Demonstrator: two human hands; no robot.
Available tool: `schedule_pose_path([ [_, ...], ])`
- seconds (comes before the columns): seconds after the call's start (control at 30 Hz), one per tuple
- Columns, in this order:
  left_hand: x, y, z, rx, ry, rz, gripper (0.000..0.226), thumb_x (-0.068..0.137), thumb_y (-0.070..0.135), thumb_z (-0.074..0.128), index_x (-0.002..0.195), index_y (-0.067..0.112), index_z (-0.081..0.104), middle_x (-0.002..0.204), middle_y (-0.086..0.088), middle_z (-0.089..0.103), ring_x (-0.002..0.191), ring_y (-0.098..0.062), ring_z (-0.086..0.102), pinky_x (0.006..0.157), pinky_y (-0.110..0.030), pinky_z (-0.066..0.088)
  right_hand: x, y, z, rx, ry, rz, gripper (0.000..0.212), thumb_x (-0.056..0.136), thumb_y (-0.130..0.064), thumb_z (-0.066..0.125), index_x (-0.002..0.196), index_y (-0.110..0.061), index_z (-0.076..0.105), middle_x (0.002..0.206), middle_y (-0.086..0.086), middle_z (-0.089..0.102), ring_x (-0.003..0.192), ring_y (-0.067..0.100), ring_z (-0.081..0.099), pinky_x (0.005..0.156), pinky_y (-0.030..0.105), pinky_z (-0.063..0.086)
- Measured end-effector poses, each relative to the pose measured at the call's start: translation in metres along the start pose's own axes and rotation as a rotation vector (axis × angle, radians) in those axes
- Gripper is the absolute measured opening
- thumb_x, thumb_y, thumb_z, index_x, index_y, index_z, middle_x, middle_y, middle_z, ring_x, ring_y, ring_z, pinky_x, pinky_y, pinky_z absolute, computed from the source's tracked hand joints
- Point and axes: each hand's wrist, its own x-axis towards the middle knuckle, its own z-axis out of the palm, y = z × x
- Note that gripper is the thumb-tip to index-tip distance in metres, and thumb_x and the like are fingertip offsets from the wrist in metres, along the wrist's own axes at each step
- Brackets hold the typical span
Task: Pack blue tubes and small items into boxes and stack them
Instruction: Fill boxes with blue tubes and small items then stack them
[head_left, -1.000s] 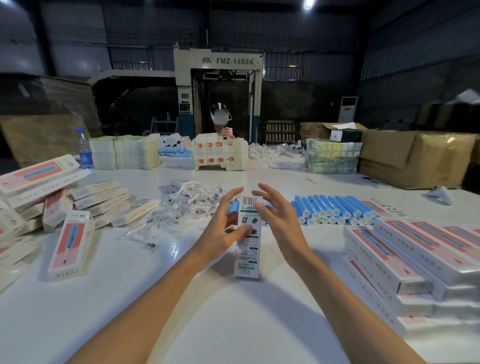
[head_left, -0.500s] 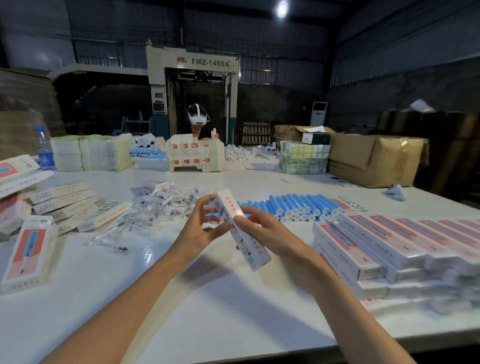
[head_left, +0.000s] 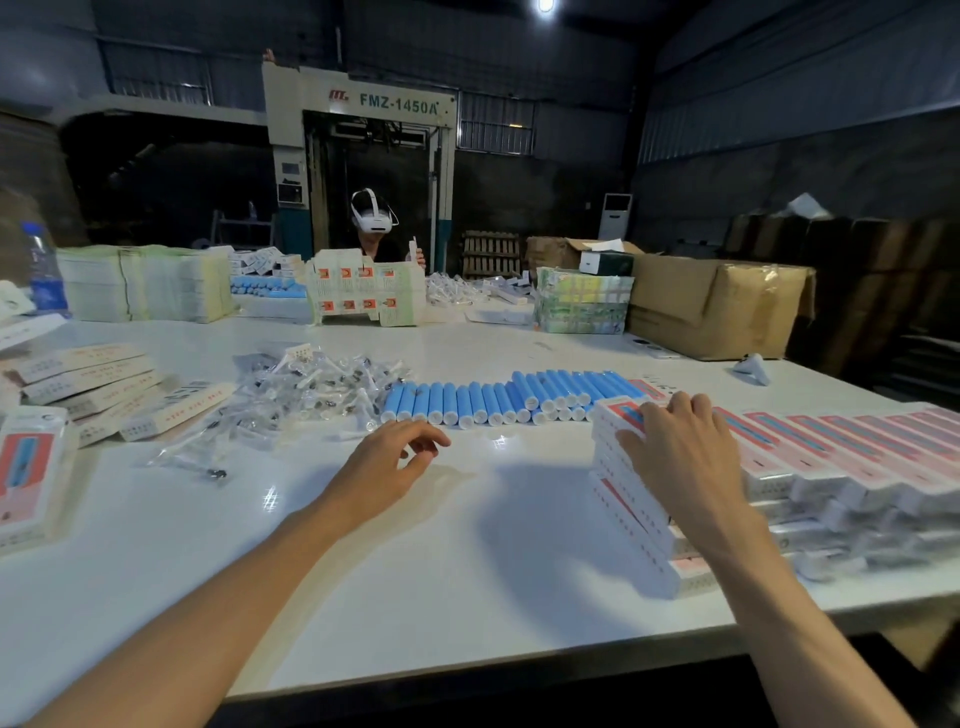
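The top box (head_left: 617, 415) sits on the near left corner of the stack (head_left: 831, 457), at the right side of the table (head_left: 415, 561), and the right hand (head_left: 675, 447) lies on it palm down. Its fingers are spread across the lid and reach the far edge, the thumb runs along the left side, and nothing is clasped. The stack is several layers deep, red and white lids up, the boxes lying side by side in rows towards the right edge. Just behind it and to its left lie the tubes (head_left: 493, 402), blue with white ends, packed side by side in a long row. Left of them is a loose heap of small clear bags (head_left: 311, 387), each with a little dark part inside. The left hand (head_left: 395, 457) hangs above the bare table in front of the tubes, fingers loosely curled and holding nothing. Further left, closed white boxes (head_left: 88, 382) lie fanned in a pile, and one red-faced box (head_left: 28, 467) lies at the table's edge. A water bottle (head_left: 44, 270) stands at the far left, beside bundles of flat cartons (head_left: 145, 283). Across the table a person (head_left: 371, 223) in a white headset works behind a printed card tray (head_left: 363, 293), with the machine (head_left: 358, 104) marked FMZ-1450A behind. A brown carton (head_left: 717, 306) rests at the far right.
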Motion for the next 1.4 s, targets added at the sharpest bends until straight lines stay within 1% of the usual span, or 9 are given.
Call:
schedule_pose_path([
  [0.13,0.000,-0.002,0.002,0.035,-0.018,0.009,0.026,0.103,0.012,0.066,0.109,0.035,0.075,0.101,0.020,0.069,0.102,-0.008,0.062,0.093,-0.028,0.052,-0.006,-0.004,-0.001,-0.145,0.025,0.000,0.039,0.103,-0.054,0.049,0.127,-0.026,0.063,0.141,0.006,0.051,0.132,0.030,0.043,0.105,0.047,0.033],
  [0.57,0.000,-0.011,0.003,0.054,-0.075,-0.037,0.027,0.103,0.016,0.062,0.106,0.041,0.073,0.104,0.022,0.068,0.107,-0.007,0.060,0.093,-0.029,0.051,-0.005,-0.027,-0.019,-0.161,0.064,0.005,0.023,0.101,-0.028,0.053,0.122,-0.019,0.057,0.120,0.003,0.061,0.114,0.027,0.056,0.090,0.039,0.044],
  [0.77,0.003,-0.024,0.000,0.141,0.002,-0.102,0.034,0.098,0.007,0.062,0.112,0.037,0.070,0.096,0.022,0.065,0.091,0.002,0.059,0.081,-0.031,0.053,0.012,-0.113,-0.013,0.483,0.040,-0.205,0.018,0.102,-0.036,0.054,0.103,-0.022,0.065,0.103,0.001,0.070,0.097,0.029,0.062,0.072,0.038,0.044],
  [0.87,0.006,-0.026,-0.007,0.187,0.080,-0.215,0.032,0.097,0.012,0.062,0.114,0.039,0.067,0.097,0.020,0.065,0.085,0.002,0.059,0.077,-0.029,0.049,0.013,-0.173,0.009,0.745,-0.135,-0.235,0.017,0.100,-0.032,0.054,0.097,-0.023,0.067,0.093,-0.005,0.071,0.089,0.025,0.063,0.070,0.035,0.047],
  [0.97,0.014,-0.031,-0.028,0.305,0.134,-0.338,0.026,0.101,0.024,0.057,0.122,0.037,0.064,0.110,0.015,0.069,0.097,-0.011,0.066,0.086,-0.034,0.054,0.007,-0.210,0.038,0.850,-0.262,-0.248,0.018,0.103,-0.029,0.051,0.106,-0.022,0.067,0.095,-0.003,0.071,0.094,0.026,0.064,0.076,0.037,0.050],
  [1.13,0.040,-0.073,-0.091,0.587,0.101,-0.516,0.036,0.102,0.016,0.054,0.138,0.017,0.053,0.135,-0.008,0.065,0.122,-0.031,0.060,0.087,-0.041,0.045,-0.001,-0.222,0.072,0.878,-0.335,-0.270,0.014,0.101,-0.026,0.052,0.104,-0.030,0.065,0.090,-0.010,0.071,0.082,0.015,0.062,0.071,0.033,0.048],
  [1.2,0.051,-0.095,-0.118,0.699,0.084,-0.652,0.047,0.102,0.013,0.054,0.148,0.009,0.042,0.145,-0.016,0.056,0.132,-0.038,0.051,0.099,-0.047,0.044,0.000,-0.222,0.076,0.888,-0.339,-0.272,0.014,0.100,-0.025,0.052,0.102,-0.031,0.065,0.082,-0.013,0.068,0.077,0.013,0.063,0.069,0.032,0.048],
  [1.27,0.055,-0.121,-0.143,0.791,0.084,-0.788,0.058,0.103,0.015,0.056,0.154,0.004,0.032,0.152,-0.019,0.047,0.140,-0.039,0.043,0.111,-0.049,0.041,0.001,-0.222,0.079,0.903,-0.352,-0.276,0.015,0.100,-0.024,0.052,0.100,-0.032,0.065,0.079,-0.014,0.067,0.073,0.011,0.063,0.068,0.031,0.048],
  [1.4,0.053,-0.174,-0.173,0.908,-0.019,-0.964,0.049,0.106,0.021,0.056,0.148,0.004,0.037,0.150,-0.017,0.043,0.143,-0.036,0.040,0.115,-0.052,0.038,0.005,-0.225,0.083,0.916,-0.376,-0.302,0.015,0.099,-0.024,0.054,0.099,-0.033,0.066,0.080,-0.015,0.067,0.078,0.010,0.062,0.070,0.031,0.047],
])
